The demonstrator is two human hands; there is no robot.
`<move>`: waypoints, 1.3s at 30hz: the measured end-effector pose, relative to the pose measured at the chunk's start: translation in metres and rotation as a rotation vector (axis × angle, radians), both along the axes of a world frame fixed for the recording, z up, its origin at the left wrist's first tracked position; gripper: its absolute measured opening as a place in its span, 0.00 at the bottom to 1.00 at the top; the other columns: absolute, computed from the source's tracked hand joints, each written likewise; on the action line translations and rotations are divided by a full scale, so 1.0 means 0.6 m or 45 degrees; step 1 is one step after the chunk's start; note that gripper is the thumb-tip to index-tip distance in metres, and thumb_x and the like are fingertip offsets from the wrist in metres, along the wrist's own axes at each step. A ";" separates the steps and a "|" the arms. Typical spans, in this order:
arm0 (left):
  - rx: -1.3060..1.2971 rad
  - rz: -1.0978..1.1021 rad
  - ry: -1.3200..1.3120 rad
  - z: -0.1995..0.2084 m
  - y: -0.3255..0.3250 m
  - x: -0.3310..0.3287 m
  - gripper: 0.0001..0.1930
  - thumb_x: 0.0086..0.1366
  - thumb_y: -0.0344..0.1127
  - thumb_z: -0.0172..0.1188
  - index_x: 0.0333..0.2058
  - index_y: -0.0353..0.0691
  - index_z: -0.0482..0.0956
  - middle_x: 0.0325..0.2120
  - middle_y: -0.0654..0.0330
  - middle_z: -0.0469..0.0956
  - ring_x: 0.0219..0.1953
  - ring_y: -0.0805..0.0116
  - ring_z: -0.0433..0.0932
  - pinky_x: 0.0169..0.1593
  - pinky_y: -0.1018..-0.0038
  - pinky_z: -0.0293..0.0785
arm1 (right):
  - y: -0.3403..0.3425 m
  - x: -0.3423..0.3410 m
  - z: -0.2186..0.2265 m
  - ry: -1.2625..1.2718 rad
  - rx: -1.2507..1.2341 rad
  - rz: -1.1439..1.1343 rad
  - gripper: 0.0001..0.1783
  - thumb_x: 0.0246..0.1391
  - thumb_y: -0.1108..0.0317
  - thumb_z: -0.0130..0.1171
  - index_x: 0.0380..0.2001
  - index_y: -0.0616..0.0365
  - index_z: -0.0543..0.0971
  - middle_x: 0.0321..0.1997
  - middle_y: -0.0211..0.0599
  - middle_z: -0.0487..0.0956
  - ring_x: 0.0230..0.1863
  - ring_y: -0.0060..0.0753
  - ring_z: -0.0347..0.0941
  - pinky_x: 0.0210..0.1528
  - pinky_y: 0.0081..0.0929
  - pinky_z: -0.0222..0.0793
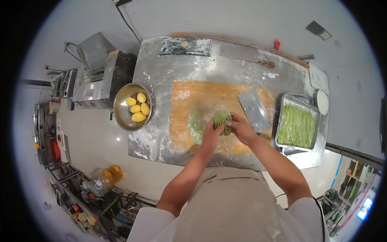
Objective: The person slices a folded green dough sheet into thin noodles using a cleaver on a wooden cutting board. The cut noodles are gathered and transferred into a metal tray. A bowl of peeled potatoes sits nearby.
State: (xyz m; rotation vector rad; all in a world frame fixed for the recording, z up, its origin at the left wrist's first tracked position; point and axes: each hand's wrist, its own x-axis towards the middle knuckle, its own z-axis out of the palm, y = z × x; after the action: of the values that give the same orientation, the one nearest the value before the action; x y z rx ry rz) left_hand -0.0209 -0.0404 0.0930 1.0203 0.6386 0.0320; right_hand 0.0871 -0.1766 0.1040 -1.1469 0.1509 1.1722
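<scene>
Between my two hands is a bundle of green noodles (221,117), held up over the wooden board (183,137). My left hand (211,132) grips its lower left side, and my right hand (239,128) has its fingers closed on the right side. Some of the fingers are hidden behind the strands. A wide metal dough cutter (253,105) lies on the board beyond my right hand. Pale green flour dust marks the board left of the bundle. To the right, a metal tray (278,137) holds many loose green noodles (297,126).
A steel bowl (121,121) with several peeled potatoes (138,117) sits at the table's left edge. Beside it stands a steel machine (94,88). The floured metal table (155,137) carries a dark floury slab (185,46) at the back. A white round container (322,101) stands behind the tray.
</scene>
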 end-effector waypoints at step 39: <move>0.746 -0.669 0.599 -0.074 -0.796 0.367 0.21 0.70 0.34 0.63 0.56 0.28 0.74 0.40 0.55 0.79 0.39 0.66 0.76 0.42 0.66 0.72 | -0.880 0.228 -0.068 -0.548 -0.786 -0.417 0.19 0.66 0.78 0.49 0.60 0.66 0.67 0.42 0.55 0.80 0.36 0.43 0.86 0.32 0.37 0.79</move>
State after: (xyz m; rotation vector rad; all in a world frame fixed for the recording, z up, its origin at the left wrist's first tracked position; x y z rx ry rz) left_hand 0.1993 -0.5182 0.0484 1.7666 0.7857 -0.5222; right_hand 0.2238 -0.7048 0.0630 -1.8114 0.3698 0.5719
